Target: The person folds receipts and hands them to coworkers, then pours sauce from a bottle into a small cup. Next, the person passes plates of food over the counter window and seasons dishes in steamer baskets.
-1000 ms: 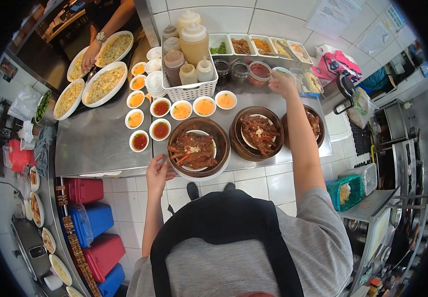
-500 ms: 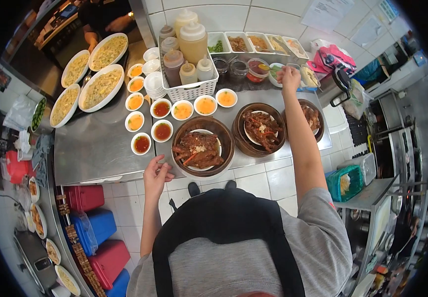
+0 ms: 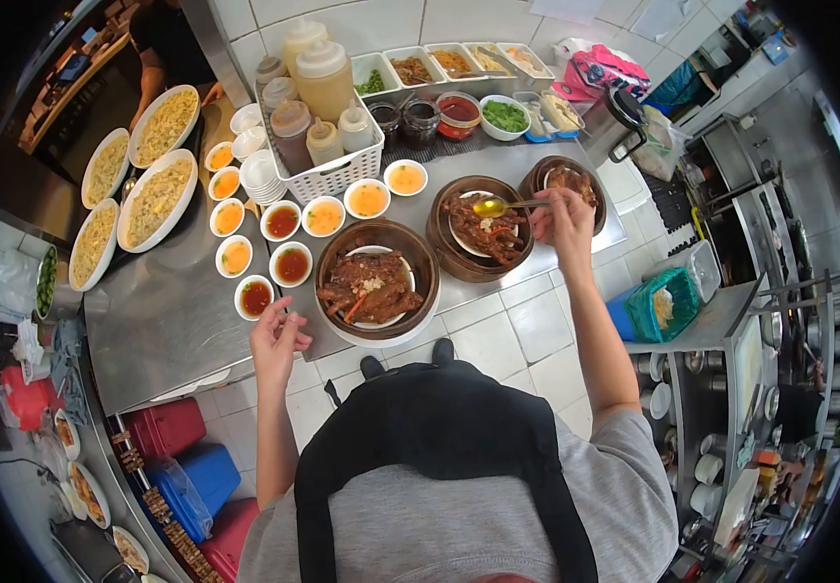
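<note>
My right hand [image 3: 565, 228] grips the handle of a spoon [image 3: 491, 207], whose shiny yellow bowl hangs over the middle bamboo steamer basket [image 3: 446, 257]. Braised chicken feet [image 3: 502, 243] with a dab of chopped garlic lie on a white dish inside it. My left hand [image 3: 276, 340] is empty, fingers apart, at the counter's front edge. Closest to it are a small bowl of red-brown sauce [image 3: 255, 296] and the left steamer basket [image 3: 423, 255], also holding chicken feet [image 3: 371, 287]. A third steamer basket [image 3: 536, 180] stands beyond my right hand.
Several small bowls of orange sauce [image 3: 367, 199] and a white basket of squeeze bottles [image 3: 332, 180] stand behind the steamers. A red sauce tub [image 3: 459, 112] and chopped greens [image 3: 505, 116] sit further back. Large oval platters [image 3: 155, 199] fill the left, where another person's arm [image 3: 153, 78] shows.
My right hand has come back from the sauce and garnish containers to the middle steamer, bringing the spoon over it. My left hand stays near the counter edge; the view has shifted.
</note>
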`<state>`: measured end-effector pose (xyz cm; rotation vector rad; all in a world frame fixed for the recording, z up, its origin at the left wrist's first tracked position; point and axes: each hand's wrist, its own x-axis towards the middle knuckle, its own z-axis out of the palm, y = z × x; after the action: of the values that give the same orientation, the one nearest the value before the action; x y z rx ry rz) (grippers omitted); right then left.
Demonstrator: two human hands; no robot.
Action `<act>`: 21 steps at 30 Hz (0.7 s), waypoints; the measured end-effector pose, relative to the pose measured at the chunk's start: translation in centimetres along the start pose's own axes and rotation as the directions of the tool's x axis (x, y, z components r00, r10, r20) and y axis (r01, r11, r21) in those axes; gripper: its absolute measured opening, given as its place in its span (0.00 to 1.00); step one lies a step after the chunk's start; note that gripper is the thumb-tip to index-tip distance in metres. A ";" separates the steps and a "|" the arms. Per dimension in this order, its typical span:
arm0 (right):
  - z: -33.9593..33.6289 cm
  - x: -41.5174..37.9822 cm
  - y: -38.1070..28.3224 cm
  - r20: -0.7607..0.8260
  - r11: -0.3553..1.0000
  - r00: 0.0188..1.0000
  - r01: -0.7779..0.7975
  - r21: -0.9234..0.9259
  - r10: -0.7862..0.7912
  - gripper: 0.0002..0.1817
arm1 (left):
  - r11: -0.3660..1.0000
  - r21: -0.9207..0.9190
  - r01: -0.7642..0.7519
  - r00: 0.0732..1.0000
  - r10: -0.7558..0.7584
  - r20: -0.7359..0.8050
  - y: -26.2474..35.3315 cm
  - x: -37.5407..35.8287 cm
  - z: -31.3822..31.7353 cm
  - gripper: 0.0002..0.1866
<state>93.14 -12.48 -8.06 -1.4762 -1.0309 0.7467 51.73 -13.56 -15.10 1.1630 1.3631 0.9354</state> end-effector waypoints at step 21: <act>-2.6 1.8 1.9 0.045 0.961 0.995 -0.099 0.258 0.090 0.15 | 0.999 -0.045 0.014 0.983 -0.022 -0.182 0.1 -2.1 1.4 0.16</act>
<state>96.59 -11.99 -9.36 -1.2957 -0.8542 0.9403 53.07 -15.71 -14.75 1.0502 1.4891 1.0753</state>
